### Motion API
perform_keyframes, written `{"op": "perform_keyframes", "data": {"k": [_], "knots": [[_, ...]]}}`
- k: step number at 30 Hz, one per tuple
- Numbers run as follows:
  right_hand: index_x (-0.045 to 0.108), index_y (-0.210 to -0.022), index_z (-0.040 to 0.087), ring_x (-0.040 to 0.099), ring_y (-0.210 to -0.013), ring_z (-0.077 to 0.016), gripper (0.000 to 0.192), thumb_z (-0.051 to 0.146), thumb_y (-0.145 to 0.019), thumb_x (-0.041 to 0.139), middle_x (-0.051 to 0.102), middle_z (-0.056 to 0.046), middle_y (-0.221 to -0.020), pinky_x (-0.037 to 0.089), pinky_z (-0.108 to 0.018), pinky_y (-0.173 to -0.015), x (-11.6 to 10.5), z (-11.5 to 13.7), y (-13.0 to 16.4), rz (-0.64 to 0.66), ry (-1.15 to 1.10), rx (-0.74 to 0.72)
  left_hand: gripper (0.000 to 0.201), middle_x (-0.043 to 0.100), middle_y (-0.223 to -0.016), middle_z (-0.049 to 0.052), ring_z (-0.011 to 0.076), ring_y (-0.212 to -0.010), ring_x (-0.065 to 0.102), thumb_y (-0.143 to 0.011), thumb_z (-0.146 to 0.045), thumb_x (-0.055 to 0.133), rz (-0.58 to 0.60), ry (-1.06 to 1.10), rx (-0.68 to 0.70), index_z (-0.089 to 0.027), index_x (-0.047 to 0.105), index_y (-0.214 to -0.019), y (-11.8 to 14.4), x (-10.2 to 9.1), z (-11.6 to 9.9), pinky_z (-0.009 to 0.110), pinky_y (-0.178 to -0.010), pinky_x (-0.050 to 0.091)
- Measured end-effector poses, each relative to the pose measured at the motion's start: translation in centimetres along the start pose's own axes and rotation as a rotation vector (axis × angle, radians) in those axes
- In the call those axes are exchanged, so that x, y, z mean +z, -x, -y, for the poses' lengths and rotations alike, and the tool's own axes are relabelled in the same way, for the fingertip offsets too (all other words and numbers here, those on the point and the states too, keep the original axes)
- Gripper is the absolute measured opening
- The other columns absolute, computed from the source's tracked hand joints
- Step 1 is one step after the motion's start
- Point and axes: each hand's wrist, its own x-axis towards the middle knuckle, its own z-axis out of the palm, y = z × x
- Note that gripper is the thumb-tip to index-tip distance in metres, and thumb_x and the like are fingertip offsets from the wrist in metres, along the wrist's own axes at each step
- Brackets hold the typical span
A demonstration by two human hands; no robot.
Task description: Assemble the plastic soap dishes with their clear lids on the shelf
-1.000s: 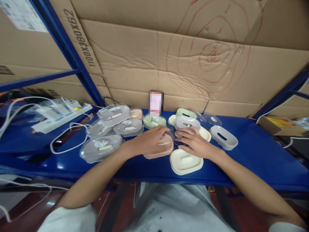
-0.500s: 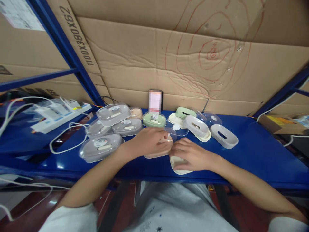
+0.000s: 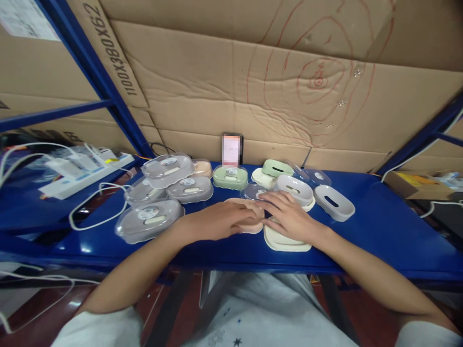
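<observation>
My left hand (image 3: 220, 219) lies flat on a peach soap box (image 3: 249, 224) in the middle of the blue shelf (image 3: 379, 231). My right hand (image 3: 289, 217) rests beside it, fingers spread over the peach box's right end and over a cream tray (image 3: 285, 242) beneath the palm. A clear lid (image 3: 253, 191) sits just behind the two hands. To the left stand several closed grey boxes with clear lids (image 3: 150, 219). Behind are a green closed box (image 3: 230, 177) and open grey trays (image 3: 333, 202).
A phone (image 3: 231, 149) leans upright against the cardboard wall (image 3: 253, 86) at the back. A white power strip (image 3: 83, 171) with plugs and white cables (image 3: 94, 202) lies at the left. Blue rack posts (image 3: 108, 82) frame both sides.
My right hand shifted from the grey tray to the cream tray near the front edge, then pushed it back against the peach box. My left hand stayed on the peach box.
</observation>
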Motion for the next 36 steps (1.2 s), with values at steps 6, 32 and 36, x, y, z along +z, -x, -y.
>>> {"op": "perform_keyframes", "data": {"k": [6, 32, 36], "knots": [[0.061, -0.150, 0.023, 0.056, -0.143, -0.0328, 0.044, 0.044, -0.113, 0.050, 0.063, -0.016, -0.153, 0.040, -0.058, -0.118, -0.1, -1.3, 0.3, 0.055, 0.004, 0.049, 0.050, 0.069, -0.148, 0.005, 0.0242, -0.136, 0.068, -0.104, -0.009, 0.054, -0.073, 0.051, 0.044, -0.035, 0.061, -0.147, -1.4, 1.5, 0.3, 0.045, -0.112, 0.057], [0.064, -0.142, 0.026, 0.063, -0.139, -0.0256, 0.032, 0.032, -0.112, 0.053, 0.072, -0.010, -0.142, 0.035, -0.053, -0.120, 0.1, -0.8, 0.0, 0.150, -0.252, -0.030, 0.044, 0.065, -0.132, 0.015, 0.0367, -0.126, 0.059, -0.098, -0.044, 0.072, -0.430, -0.387, -0.511, -0.022, 0.070, -0.135, -2.5, 2.3, 8.0, 0.058, -0.116, 0.039], [0.057, -0.151, 0.027, 0.061, -0.138, -0.0248, 0.038, 0.032, -0.115, 0.046, 0.070, -0.010, -0.147, 0.037, -0.052, -0.117, 0.3, -0.1, -0.2, 0.196, -0.273, -0.045, 0.041, 0.065, -0.132, 0.014, 0.0325, -0.122, 0.063, -0.104, -0.045, 0.066, -0.456, -0.372, -0.464, -0.020, 0.068, -0.136, -2.7, 2.2, 7.8, 0.049, -0.110, 0.046]]}}
